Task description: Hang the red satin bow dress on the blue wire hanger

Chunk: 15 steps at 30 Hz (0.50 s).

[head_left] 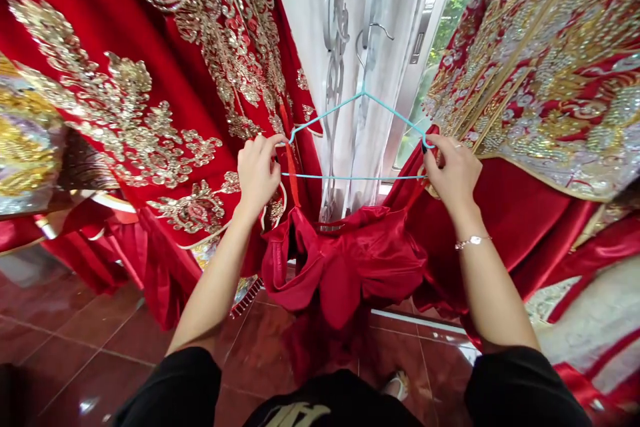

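A light blue wire hanger [325, 111] spans the space between my hands, its silver hook pointing up. From it a red satin dress [345, 260] hangs by thin straps, over the floor in front of my body. My left hand [259, 165] is closed at the hanger's left end, pinching it together with the left red strap [292, 177]. At the right end, my right hand [454, 170] pinches the hanger's corner near the other strap. Whether the fingers there grip the strap too is hard to make out.
Red garments with gold embroidery [135, 113] hang close on the left. A heavily beaded red and gold garment [545, 67] hangs on the right. Between them are a white curtain [305, 7], scrolled metalwork [334, 73] and a window frame [417, 47]. Dark red tiles [90, 353] cover the floor.
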Tool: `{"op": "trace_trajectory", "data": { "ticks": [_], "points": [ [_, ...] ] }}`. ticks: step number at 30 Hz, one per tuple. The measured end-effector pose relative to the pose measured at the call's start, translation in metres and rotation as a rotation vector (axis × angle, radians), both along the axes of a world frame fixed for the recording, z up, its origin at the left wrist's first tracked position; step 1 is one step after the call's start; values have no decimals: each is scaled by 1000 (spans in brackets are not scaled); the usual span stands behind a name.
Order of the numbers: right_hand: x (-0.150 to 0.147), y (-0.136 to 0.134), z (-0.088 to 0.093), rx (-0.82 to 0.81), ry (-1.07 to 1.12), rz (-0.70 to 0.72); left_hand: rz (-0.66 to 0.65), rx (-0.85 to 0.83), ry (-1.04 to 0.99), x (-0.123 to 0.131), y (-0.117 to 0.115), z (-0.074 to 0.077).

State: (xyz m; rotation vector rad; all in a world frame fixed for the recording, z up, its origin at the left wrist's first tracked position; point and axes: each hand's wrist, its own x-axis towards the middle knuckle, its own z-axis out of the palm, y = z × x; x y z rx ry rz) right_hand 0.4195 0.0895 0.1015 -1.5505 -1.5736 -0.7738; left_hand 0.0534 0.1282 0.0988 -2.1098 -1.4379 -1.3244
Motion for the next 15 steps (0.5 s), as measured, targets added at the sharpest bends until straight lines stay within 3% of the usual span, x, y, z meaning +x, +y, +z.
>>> {"op": "trace_trajectory", "data": {
  "ticks": [4, 8, 10, 12, 14, 15],
  "points": [
    [-8, -5, 2, -33, -4, 26, 6, 22, -162, 2, 10, -11],
    [-15, 3, 3, -75, 43, 75, -119, 54, -201, 3, 11, 8],
    [-15, 2, -4, -19, 61, 114, -197, 125, -203, 4, 3, 16],
    [-10, -8, -22, 121, 113, 124, -215, 268, -205, -1, -13, 12],
    [-1, -26, -54, 249, 250, 105, -199, 423, -201, -13, -36, -9],
    [4, -36, -74, 237, 345, 119, -247, 483, -191, -21, -48, -24]
  ]
}}
